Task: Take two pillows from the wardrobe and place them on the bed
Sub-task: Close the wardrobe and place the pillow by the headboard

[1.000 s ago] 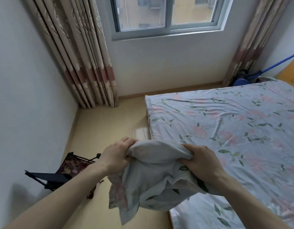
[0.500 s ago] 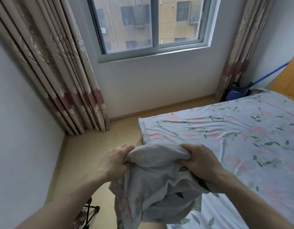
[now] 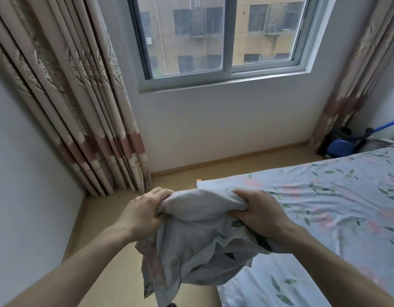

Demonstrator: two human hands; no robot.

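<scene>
Both hands clamp the top edge of a floral-cased pillow [image 3: 198, 247], the left hand [image 3: 143, 214] at its nine o'clock corner, the right hand [image 3: 260, 214] at three o'clock, fingers curled into bunched fabric. The pillow hangs limp over the floor beside the bed [image 3: 324, 207], whose floral sheet spreads toward three o'clock. Curtains [image 3: 76, 111] hang at ten o'clock, a window [image 3: 222, 38] at twelve.

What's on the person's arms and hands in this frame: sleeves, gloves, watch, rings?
Nothing worn that shows. The left hand and right hand are bare, with no gloves, rings or watch visible. Both forearms are bare right to the frame edge, with no sleeve, strap or marking in view.
</scene>
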